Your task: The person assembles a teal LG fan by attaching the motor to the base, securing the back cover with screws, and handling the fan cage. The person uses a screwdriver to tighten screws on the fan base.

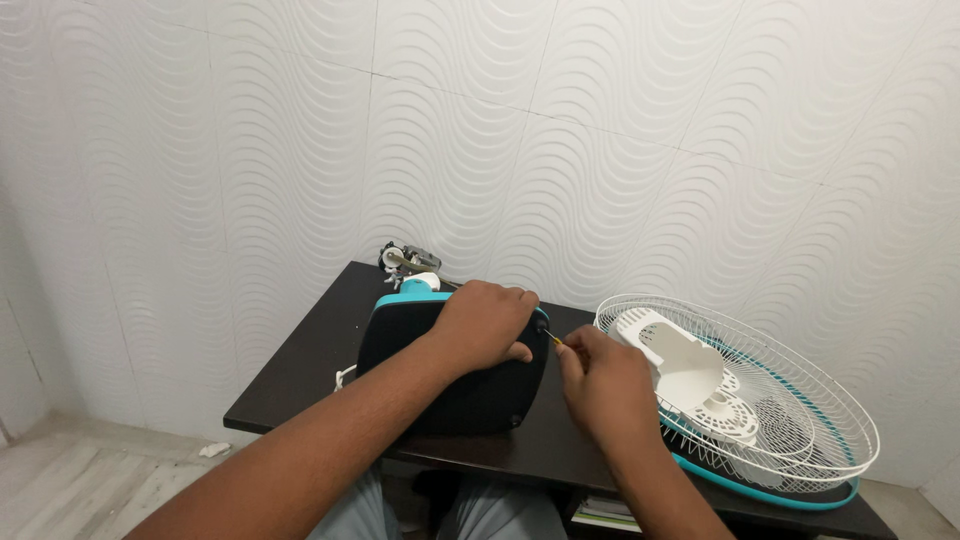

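Observation:
A black fan base (455, 385) with a teal rim stands tilted on the dark table (300, 375), its underside facing me. My left hand (485, 322) lies over its upper right corner and grips it. My right hand (600, 380) is just to the right of the base and pinches a thin screwdriver (553, 339) whose tip points at that corner. The fan's motor (405, 260) sticks up behind the base, against the wall.
White wire fan guards (800, 400) with a teal ring lie stacked at the table's right end, with white blades (680, 365) resting inside them. A white cord (345, 377) shows left of the base. A tiled wall stands close behind. My knees are under the table.

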